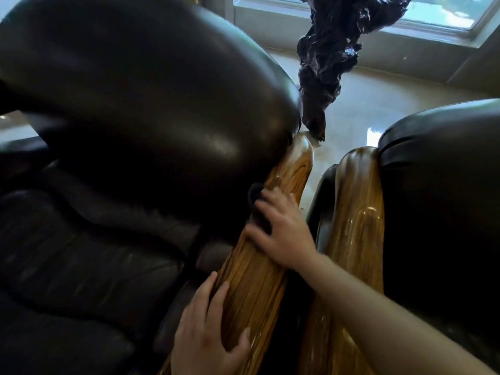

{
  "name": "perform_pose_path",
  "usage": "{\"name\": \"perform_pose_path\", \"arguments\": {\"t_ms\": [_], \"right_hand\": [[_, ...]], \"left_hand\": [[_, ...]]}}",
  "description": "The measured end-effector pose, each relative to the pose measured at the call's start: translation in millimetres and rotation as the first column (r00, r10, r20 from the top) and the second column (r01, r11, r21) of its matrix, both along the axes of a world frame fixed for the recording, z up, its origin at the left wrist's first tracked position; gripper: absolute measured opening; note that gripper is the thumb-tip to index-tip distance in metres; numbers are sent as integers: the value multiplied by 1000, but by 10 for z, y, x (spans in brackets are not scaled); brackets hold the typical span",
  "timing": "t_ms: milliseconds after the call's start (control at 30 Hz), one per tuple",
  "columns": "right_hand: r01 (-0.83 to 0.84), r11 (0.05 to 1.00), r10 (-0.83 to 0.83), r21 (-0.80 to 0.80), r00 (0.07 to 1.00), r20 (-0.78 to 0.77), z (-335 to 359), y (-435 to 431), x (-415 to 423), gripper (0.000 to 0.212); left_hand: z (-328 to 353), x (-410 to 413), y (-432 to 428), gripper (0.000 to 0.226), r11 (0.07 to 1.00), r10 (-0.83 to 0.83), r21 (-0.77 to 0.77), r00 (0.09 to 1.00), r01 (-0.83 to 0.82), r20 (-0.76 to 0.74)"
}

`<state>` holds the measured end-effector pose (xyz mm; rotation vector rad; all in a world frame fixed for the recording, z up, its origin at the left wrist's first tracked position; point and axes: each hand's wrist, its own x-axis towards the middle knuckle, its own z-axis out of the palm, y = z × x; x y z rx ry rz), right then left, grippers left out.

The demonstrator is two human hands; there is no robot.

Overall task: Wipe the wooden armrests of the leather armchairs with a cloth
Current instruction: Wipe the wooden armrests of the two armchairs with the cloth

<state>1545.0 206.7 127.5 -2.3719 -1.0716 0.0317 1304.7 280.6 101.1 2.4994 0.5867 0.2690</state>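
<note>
Right hand [281, 228] presses a dark cloth [258, 209] flat against the wooden armrest [259, 272] of the left armchair [135, 104], fingers spread over it, near where the wood meets the leather backrest. Most of the cloth is hidden under the palm; only a dark fold shows at the hand's 10 o'clock. Left hand [208, 331] lies flat and relaxed on the same armrest nearer the camera, at 6 o'clock of the right hand, steadying and gripping nothing.

The second armrest [357, 228], on the right armchair [446, 185], stands just beside at 3 o'clock, glossy; whether it is wiped cannot be judged.

Risks: the cloth may bunch or slip from under the palm on the rounded, polished wood. A dark gnarled ornament [330, 63] stands at 12 o'clock beyond the armrest tip; an overlong stroke could strike it.
</note>
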Motion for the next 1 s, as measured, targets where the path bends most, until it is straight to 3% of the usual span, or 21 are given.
{"name": "perform_pose_path", "arguments": {"t_ms": [67, 133, 300, 367, 500, 600, 633, 733, 800, 900, 1000], "right_hand": [[-179, 976, 192, -124, 976, 105, -39, -78, -203, 68], [-259, 948, 279, -188, 956, 91, 26, -74, 11, 67], [15, 977, 6, -213, 995, 96, 196, 175, 510, 59], [12, 980, 8, -199, 995, 98, 139, 148, 251, 58], [-288, 935, 315, -206, 942, 114, 32, -257, -546, 62], [-463, 844, 508, -271, 852, 126, 52, -343, -460, 58], [-420, 862, 474, -285, 867, 155, 90, -274, -326, 56], [-94, 964, 128, -250, 984, 126, 188, 1, 15, 55], [21, 969, 9, -246, 993, 117, 158, 65, -107, 56], [-49, 970, 91, -238, 981, 173, 67, -77, -660, 58], [-173, 963, 202, -206, 971, 131, -35, -273, -1200, 53]], "left_hand": [[31, 6, 4, 85, 1000, 11, 14, 1000, -11, -10], [23, 8, 1, 85, 1000, 7, 27, 1000, -6, -18], [-19, -12, 11, 85, 999, -19, 36, 1000, 19, 11], [-17, -18, 14, 84, 999, -26, 40, 1000, 26, 6], [7, -16, 19, 82, 997, -33, 63, 999, 34, -10], [-15, -17, 19, 78, 999, -28, 44, 1000, 28, 1], [-26, -21, 17, 78, 999, -23, 39, 1000, 22, 12], [-49, -33, 3, 79, 1000, 0, 31, 999, -1, 39], [-47, -38, 3, 84, 1000, 7, 22, 998, -8, 63], [-43, -47, 20, 93, 1000, -5, -11, 996, 6, 89], [-29, -64, 19, 100, 998, -44, -33, 998, 45, 41]]}}
